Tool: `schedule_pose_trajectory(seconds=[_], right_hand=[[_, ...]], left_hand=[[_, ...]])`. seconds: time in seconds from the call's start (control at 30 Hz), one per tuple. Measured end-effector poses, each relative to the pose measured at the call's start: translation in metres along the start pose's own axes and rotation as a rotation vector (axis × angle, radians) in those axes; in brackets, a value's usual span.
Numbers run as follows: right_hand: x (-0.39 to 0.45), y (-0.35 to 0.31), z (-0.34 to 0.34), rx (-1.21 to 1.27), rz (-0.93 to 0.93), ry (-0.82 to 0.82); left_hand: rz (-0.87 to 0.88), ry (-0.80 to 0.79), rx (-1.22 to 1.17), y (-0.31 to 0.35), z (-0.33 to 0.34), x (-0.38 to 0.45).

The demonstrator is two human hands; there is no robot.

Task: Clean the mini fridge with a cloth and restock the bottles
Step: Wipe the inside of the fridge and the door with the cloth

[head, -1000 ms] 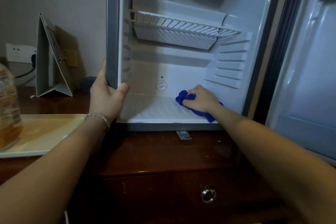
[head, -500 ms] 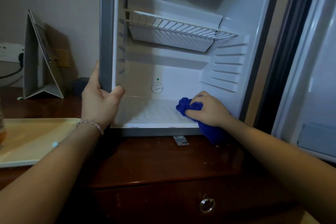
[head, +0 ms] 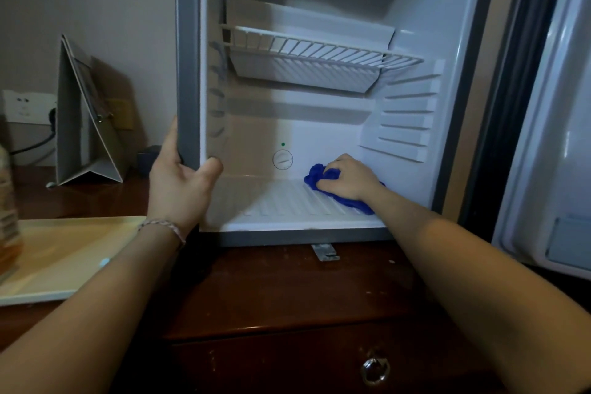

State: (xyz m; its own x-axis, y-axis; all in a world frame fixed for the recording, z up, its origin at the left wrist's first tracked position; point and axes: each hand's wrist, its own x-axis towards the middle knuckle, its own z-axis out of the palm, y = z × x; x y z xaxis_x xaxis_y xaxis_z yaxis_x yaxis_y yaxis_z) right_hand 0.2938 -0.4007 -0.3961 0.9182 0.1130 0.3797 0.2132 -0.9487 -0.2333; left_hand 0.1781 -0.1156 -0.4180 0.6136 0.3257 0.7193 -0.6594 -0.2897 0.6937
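Since the earlier frame the right hand (head: 350, 177) has pushed the blue cloth (head: 315, 176) back to the fridge floor's (head: 275, 201) rear right corner, fingers clenched on it; the left hand (head: 179, 182) grips the frame's left edge (head: 187, 73), likely steadying.

head: worn on person's head | facing forward and slightly down into open mini fridge (head: 319, 125) | close, forearms entering from bottom corners of frame | wide-angle, verticals bowed near edges | covers fridge interior, open door (head: 553, 137) at right edge, wooden cabinet (head: 287, 297) top below | single view, no overlap
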Motion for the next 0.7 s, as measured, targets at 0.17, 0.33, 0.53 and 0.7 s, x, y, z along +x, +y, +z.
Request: schedule_pose_trajectory(seconds=[0.17, 0.33, 0.53, 0.7], right_hand=[[-0.047, 0.003, -0.014, 0.057, -0.051, 0.008], [-0.084, 0.009, -0.027, 0.108, -0.123, -0.003], [-0.032, -0.004, -0.007, 0.041, -0.002, 0.018], [0.008, -0.015, 0.011, 0.112, 0.109, 0.095]], left_hand=[[0.022, -0.016, 0.039, 0.005, -0.003, -0.002], [0.073, -0.050, 0.105, 0.013, -0.007, -0.001], [0.090, 0.020, 0.096, 0.015, -0.002, 0.010], [0.102, 0.011, 0.086, 0.005, -0.004, 0.011]])
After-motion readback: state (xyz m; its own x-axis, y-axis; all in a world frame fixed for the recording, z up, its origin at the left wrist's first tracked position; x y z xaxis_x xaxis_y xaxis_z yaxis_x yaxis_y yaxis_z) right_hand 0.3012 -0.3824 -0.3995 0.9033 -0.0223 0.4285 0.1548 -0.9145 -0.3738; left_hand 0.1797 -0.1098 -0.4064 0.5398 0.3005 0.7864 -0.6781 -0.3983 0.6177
